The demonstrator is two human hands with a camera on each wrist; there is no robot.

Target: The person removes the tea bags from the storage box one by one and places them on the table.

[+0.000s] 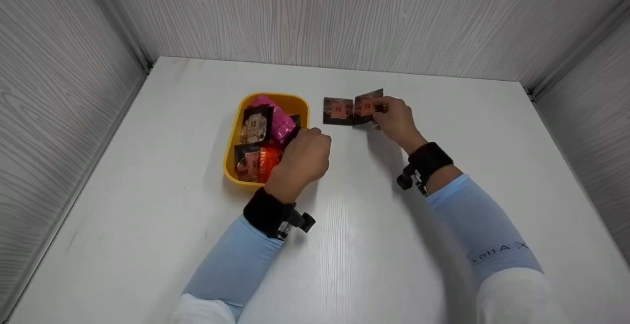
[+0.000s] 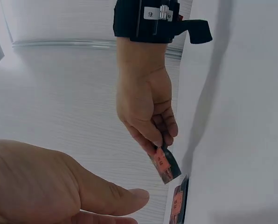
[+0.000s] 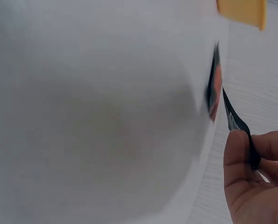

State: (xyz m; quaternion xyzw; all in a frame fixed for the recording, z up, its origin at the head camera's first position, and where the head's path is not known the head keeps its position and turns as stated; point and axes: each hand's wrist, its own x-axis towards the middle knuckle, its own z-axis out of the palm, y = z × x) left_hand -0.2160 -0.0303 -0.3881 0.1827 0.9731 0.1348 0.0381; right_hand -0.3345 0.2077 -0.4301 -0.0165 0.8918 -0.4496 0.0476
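Note:
My right hand (image 1: 396,121) pinches a small flat packet (image 1: 364,107), black with an orange-red patch, between thumb and fingers. The packet is tilted up, one edge close to a matching packet (image 1: 338,111) lying flat on the table. In the right wrist view the pinched packet (image 3: 241,127) appears nearly edge-on. My left hand (image 1: 306,154) reaches over the right rim of a yellow tub (image 1: 229,159), fingers bent down into it beside a dark packet. Its fingertips are hidden, and I cannot tell whether they grip anything. The left wrist view shows its thumb (image 2: 113,193) extended.
Inside the tub lie a pink packet (image 1: 280,123), a black packet with a pale print (image 1: 256,124), a red packet (image 1: 268,160) and a black and orange one (image 1: 247,164). A white wood-grain panel (image 1: 344,23) stands behind the table, with side panels left and right.

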